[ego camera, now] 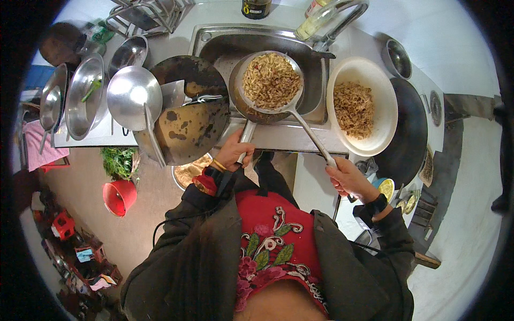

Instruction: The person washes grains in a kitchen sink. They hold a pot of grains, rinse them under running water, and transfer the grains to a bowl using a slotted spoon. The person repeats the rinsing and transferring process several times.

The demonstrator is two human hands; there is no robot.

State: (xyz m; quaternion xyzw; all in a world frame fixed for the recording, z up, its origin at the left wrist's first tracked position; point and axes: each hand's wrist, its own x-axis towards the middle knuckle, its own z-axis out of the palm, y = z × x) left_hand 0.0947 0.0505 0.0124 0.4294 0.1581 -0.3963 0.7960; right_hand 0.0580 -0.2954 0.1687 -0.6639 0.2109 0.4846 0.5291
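My left hand (235, 151) is closed around the short handle of a metal ladle (237, 102), whose bowl lies mostly hidden beneath a skimmer. The long handle of that metal skimmer (308, 136) is in my right hand (349, 176). Shredded brownish food with small red bits (272, 81) fills the skimmer, which is over the steel sink (217, 46). To the right, a cream plastic bowl (385, 112) holds darker shredded food (353, 110), piled towards its left side.
Left of the sink, a metal ladle (134, 96) and a spatula (173, 92) rest on a stained round wooden board (182, 134). Steel basins (86, 100) stand farther left. The faucet (337, 30) curves over the sink's back right. A dark wok (407, 132) lies beyond the cream bowl.
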